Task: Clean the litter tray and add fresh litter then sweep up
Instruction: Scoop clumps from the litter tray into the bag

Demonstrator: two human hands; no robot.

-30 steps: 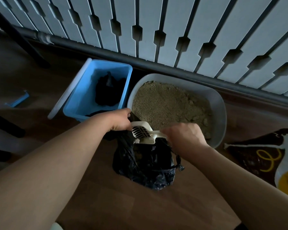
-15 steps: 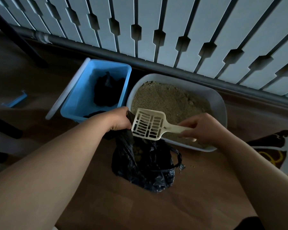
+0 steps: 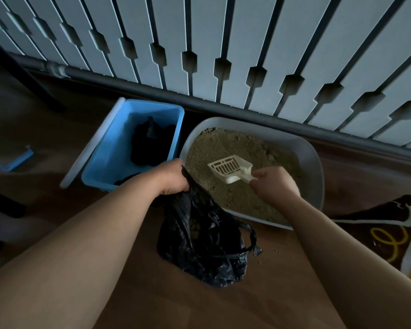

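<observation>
A grey litter tray (image 3: pixel 314 162) full of sandy litter (image 3: pixel 226 148) sits on the wooden floor below the slatted wall. My right hand (image 3: pixel 274 185) grips the handle of a cream slotted scoop (image 3: pixel 230 168), whose head lies low over the litter in the tray's middle. In front of the tray stands a black plastic bag (image 3: pixel 204 243), and my left hand (image 3: pixel 170 178) pinches its rim, holding it open. Some scooped clumps show inside the bag.
A blue plastic bin (image 3: pixel 100 162) with dark bags inside stands left of the tray, a white lid leaning on its left side. A printed litter sack (image 3: pixel 389 233) lies at the right. A blue clip (image 3: pixel 16 160) lies far left. A few litter grains (image 3: pixel 275 252) dot the floor.
My right hand has lifted the scoop out of the bag's mouth and carried it back and right into the tray, down to the litter. My left hand kept its hold on the bag.
</observation>
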